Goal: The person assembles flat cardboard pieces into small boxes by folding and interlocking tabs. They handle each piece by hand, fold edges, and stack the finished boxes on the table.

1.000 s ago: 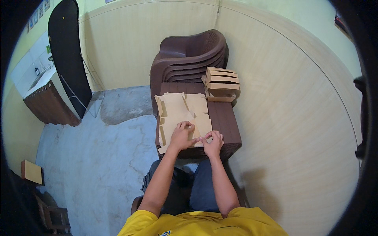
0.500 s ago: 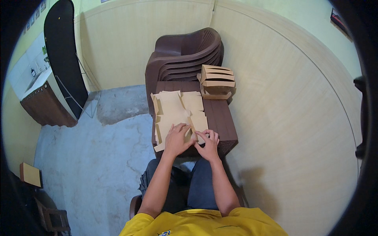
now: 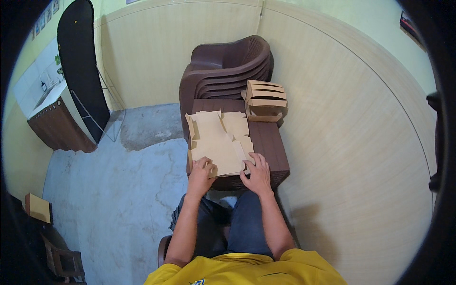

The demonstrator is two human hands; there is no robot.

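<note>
A flat tan cardboard box blank [image 3: 219, 145] lies spread over a small dark brown table [image 3: 271, 147]. My left hand [image 3: 200, 175] rests on the blank's near left corner, fingers curled on its edge. My right hand [image 3: 257, 174] presses flat on the blank's near right edge, fingers spread. More flat blanks lie under and behind it. A stack of folded cardboard boxes [image 3: 265, 99] stands at the table's far right corner, apart from both hands.
Stacked dark brown plastic chairs [image 3: 223, 71] stand behind the table against a beige panelled wall [image 3: 342, 118]. A black board [image 3: 80, 66] leans at the left by a counter [image 3: 52, 118]. A small cardboard box [image 3: 37, 208] sits on the concrete floor at left.
Both hands have moved down from the middle of the blank to its near edge. The blank now lies flatter on the table.
</note>
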